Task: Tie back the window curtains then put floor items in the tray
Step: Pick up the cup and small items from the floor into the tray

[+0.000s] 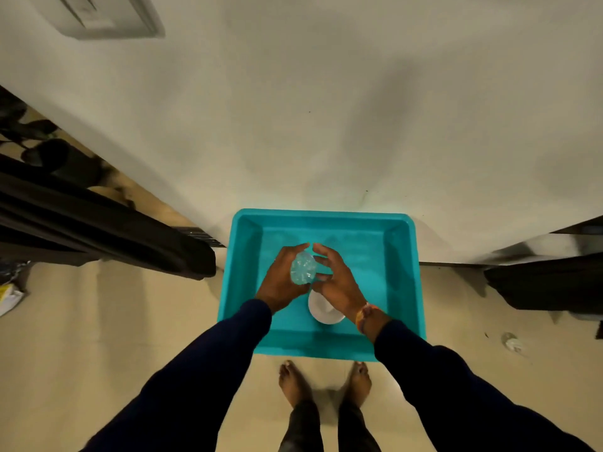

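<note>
- Clear plastic bottle (302,267), base towards the camera, held over the turquoise tray (243,282), likely for setting down inside.
- Left hand (282,282) curls around it; right hand (337,282), fingers relaxed, steadies its side.
- White bowl-like item (321,309) already lies in the tray.
- Small clear scrap (513,342) remains on the floor, right.

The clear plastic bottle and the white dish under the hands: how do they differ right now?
The clear plastic bottle is see-through and ribbed; the white dish is opaque, smooth and round. The bottle is held above the teal tray, gripped by the left hand with the right hand beside it; the dish seems to lie on the tray floor, untouched. The bottle shows almost whole; the dish is partly hidden by the right wrist. Both are within the tray's outline.
</note>
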